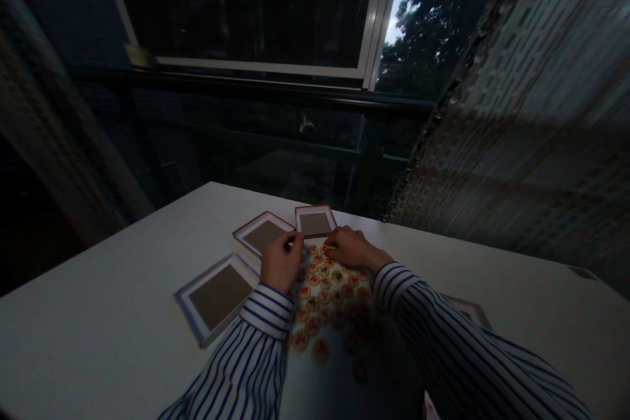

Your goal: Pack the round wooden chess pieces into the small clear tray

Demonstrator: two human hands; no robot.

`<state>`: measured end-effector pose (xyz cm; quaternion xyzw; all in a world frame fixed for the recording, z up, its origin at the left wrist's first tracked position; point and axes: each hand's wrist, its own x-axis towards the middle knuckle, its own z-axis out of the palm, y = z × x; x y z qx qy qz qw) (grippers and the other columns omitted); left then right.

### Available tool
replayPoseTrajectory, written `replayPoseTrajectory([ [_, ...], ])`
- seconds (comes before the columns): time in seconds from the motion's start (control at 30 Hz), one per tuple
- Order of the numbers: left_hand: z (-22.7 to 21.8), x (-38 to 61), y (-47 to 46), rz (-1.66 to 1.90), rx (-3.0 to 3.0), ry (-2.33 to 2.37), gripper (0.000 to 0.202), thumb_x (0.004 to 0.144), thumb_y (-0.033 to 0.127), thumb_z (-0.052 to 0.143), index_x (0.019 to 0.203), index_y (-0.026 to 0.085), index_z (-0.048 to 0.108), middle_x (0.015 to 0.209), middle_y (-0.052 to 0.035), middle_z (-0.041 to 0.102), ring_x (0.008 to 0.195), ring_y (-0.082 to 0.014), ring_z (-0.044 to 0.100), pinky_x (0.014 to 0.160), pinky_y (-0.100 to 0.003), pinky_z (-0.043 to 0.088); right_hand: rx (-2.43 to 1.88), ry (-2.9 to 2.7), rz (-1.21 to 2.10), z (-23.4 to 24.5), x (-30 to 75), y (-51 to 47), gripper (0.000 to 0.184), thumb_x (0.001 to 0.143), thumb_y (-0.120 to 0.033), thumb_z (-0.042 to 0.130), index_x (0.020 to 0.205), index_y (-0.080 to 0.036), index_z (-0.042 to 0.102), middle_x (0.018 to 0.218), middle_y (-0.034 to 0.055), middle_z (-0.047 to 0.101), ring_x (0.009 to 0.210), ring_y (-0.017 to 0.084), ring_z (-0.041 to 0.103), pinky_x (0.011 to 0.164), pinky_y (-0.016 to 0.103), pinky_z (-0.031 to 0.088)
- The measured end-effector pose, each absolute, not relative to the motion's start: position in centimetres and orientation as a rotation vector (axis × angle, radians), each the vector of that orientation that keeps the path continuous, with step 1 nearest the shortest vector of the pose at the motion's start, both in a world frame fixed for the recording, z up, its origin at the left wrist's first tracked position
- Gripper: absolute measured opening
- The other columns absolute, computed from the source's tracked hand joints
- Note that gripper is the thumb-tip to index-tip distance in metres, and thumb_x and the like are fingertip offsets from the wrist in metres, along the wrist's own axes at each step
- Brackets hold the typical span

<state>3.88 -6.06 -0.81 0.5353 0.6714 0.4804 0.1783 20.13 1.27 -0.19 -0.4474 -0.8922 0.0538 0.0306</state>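
Several round wooden xiangqi pieces (325,281) with red or dark characters lie spread over the table between my forearms. My left hand (282,262) is at the left edge of the pieces, beside the box parts, its fingers curled in towards the thumb. Whatever it pinches, if anything, is too dark to make out. At the far end of the pieces, my right hand (353,247) bends over with fingers together and tips down among them. Its palm and forearm hide some pieces, and I cannot make out what its fingertips hold.
Three shallow open box trays with grey-brown bottoms stand on the white table (123,289): a near-left tray (194,315), a middle tray (239,236) and a far tray (315,209). Another box part (475,310) shows behind my right sleeve. A window and curtains border the table.
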Motion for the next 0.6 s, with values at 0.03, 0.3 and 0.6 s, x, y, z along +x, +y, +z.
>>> replayPoseTrajectory([
  [0.03,-0.9,3.9,-6.0,1.357,1.528,1.899,0.031,0.074,0.039,0.045,0.085,0.016,0.063,0.065,-0.0036,0.065,0.063,-0.0166,0.059,0.061,-0.026,0.041,-1.379,-2.749,0.174,-0.2,20.1,1.3,0.026,0.076,-0.036,0.045,0.086,-0.023,0.065,0.1,0.0073,0.058,0.095,0.023,0.046,0.075,0.034,0.032],
  [0.3,-1.1,3.8,-5.9,1.35,1.572,1.91,0.031,0.074,0.039,0.045,0.085,0.017,0.063,0.068,-0.0036,0.065,0.062,-0.0162,0.059,0.058,-0.025,0.041,-1.385,-2.663,0.194,0.5,20.7,1.1,0.031,0.075,-0.041,0.046,0.097,-0.026,0.061,0.108,0.0066,0.056,0.1,0.025,0.046,0.079,0.037,0.033],
  [0.6,-1.0,6.1,-5.2,1.103,1.844,1.797,0.029,0.073,0.035,0.046,0.088,0.016,0.063,0.074,-0.004,0.065,0.065,-0.016,0.059,0.059,-0.024,0.042,-1.222,-2.317,0.195,4.0,24.8,-0.3,0.033,0.078,-0.036,0.046,0.103,-0.02,0.059,0.105,0.0069,0.059,0.098,0.02,0.05,0.084,0.031,0.036],
])
